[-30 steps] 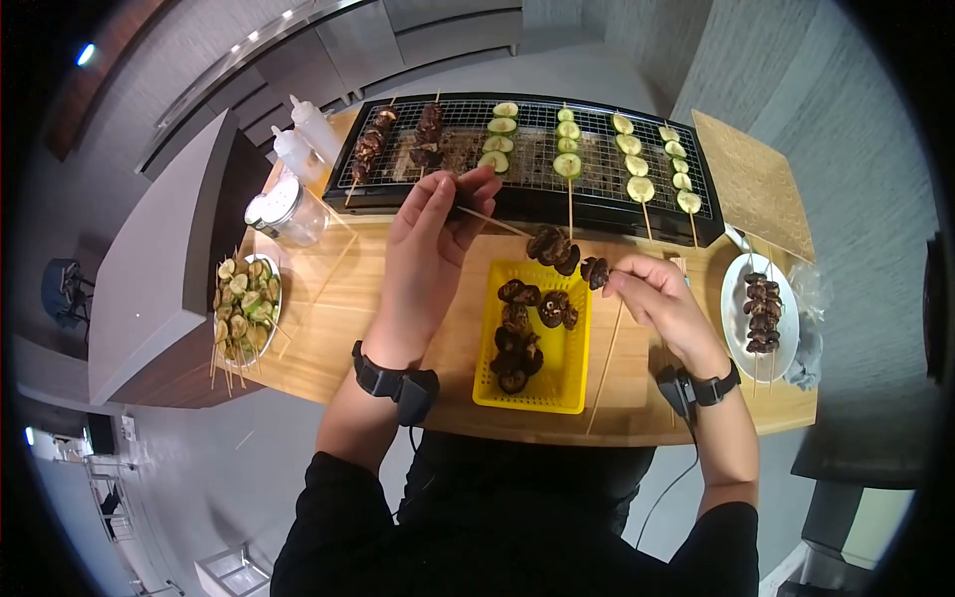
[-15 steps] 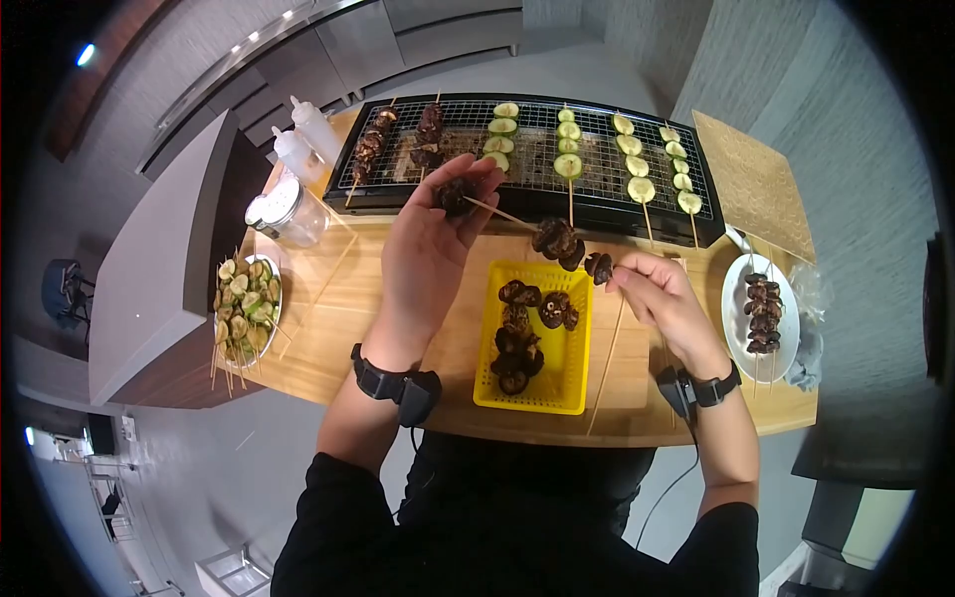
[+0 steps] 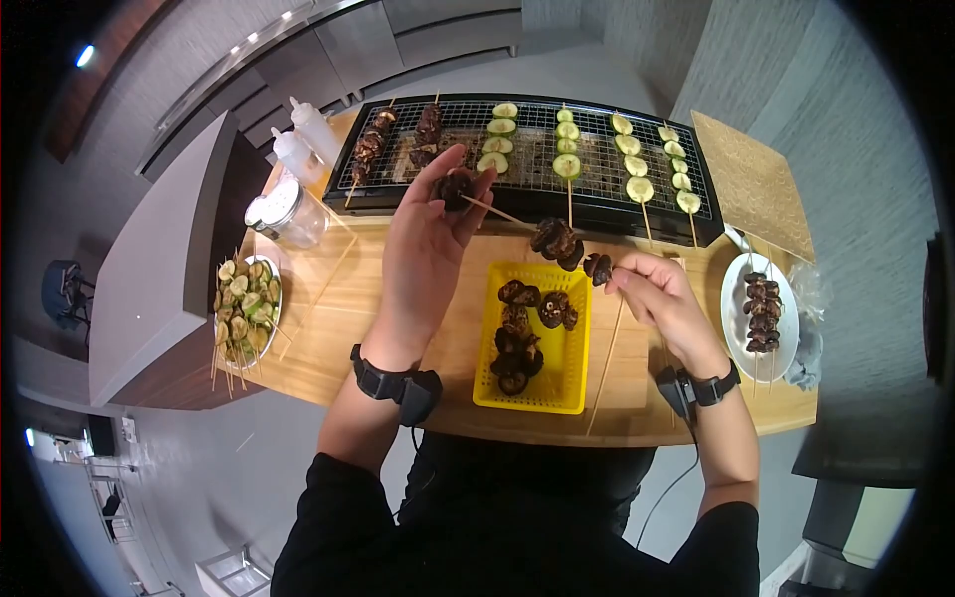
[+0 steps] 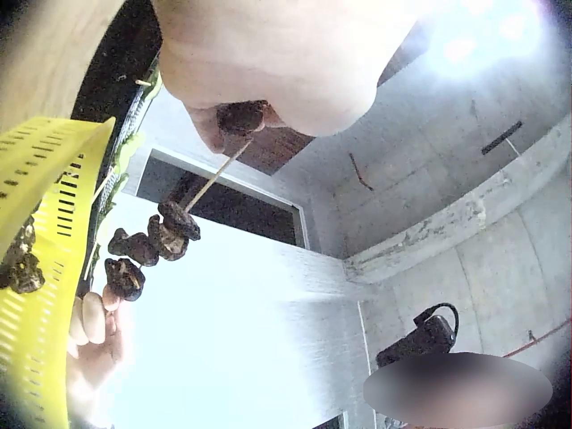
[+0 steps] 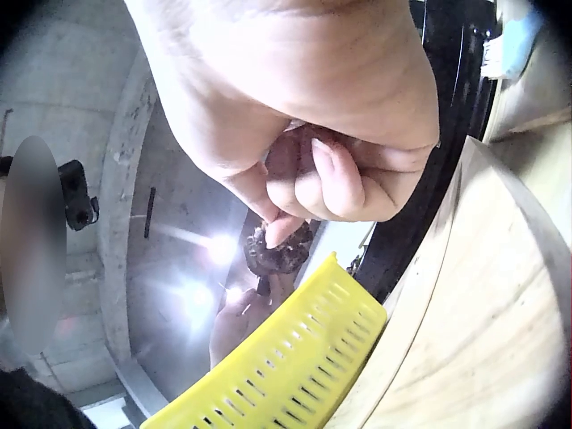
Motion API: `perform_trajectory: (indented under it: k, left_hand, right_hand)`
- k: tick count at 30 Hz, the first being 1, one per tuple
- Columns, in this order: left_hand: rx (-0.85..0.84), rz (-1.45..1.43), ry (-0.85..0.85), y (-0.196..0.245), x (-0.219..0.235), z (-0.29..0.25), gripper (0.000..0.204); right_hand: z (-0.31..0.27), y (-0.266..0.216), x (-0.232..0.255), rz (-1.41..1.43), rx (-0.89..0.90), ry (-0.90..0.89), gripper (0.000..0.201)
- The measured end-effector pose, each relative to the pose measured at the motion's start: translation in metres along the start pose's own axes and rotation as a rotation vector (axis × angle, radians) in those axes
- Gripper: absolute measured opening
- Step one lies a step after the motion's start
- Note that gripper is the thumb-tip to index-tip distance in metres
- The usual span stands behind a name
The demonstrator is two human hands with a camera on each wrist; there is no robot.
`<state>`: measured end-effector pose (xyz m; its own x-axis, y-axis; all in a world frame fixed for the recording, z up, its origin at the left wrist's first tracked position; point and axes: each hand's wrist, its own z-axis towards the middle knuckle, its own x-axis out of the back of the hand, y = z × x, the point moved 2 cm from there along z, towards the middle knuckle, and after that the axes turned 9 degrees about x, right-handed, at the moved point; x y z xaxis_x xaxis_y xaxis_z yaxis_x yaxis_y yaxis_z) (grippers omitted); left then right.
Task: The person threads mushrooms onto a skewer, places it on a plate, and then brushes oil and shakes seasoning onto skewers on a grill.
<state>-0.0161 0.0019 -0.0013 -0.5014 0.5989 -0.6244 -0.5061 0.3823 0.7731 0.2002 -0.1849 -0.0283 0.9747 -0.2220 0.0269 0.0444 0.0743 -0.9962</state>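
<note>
Between the fingers and thumb of my left hand [image 3: 430, 224] sits a dark mushroom cap [image 3: 456, 191], with one end of a wooden skewer [image 3: 497, 213] against it. More browned mushrooms [image 3: 555, 241] are threaded farther down this skewer, leaving a bare stretch of stick before the left hand. My right hand [image 3: 665, 298] pinches the skewer's other end beside the last mushroom [image 3: 598, 268]; its fingers hide that end. In the left wrist view, the threaded mushrooms [image 4: 165, 234] hang between both hands. Below them stands a yellow basket [image 3: 582, 373] holding several mushrooms [image 3: 515, 348].
A black grill [image 3: 468, 199] with mushroom and zucchini skewers spans the back. A plate of zucchini skewers [image 3: 247, 308] is at left, near a jar [image 3: 298, 217] and squeeze bottles [image 3: 296, 151]. At right is a white plate [image 3: 738, 343] with mushroom skewers. A loose skewer [image 3: 605, 373] lies beside the basket.
My left hand has turned its palm more upward, bringing the mushroom in its fingers into sight. The threaded mushrooms and my right hand have barely shifted.
</note>
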Motion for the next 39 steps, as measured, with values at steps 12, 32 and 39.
perform_trajectory:
  k: [12, 32, 39]
  left_hand:
    - [-0.019, 0.046, 0.008, -0.001, 0.0, 0.001, 0.041]
    - [-0.103, 0.221, 0.048, -0.004, 0.006, 0.0, 0.048]
    - [-0.108, 0.144, 0.029, -0.007, 0.009, 0.0, 0.042]
  right_hand:
    - [0.002, 0.001, 0.001, 0.015, 0.007, 0.004, 0.017]
    - [0.0, 0.0, 0.003, 0.022, 0.031, 0.013, 0.018]
    - [0.001, -0.002, 0.001, 0.04, 0.037, 0.021, 0.017]
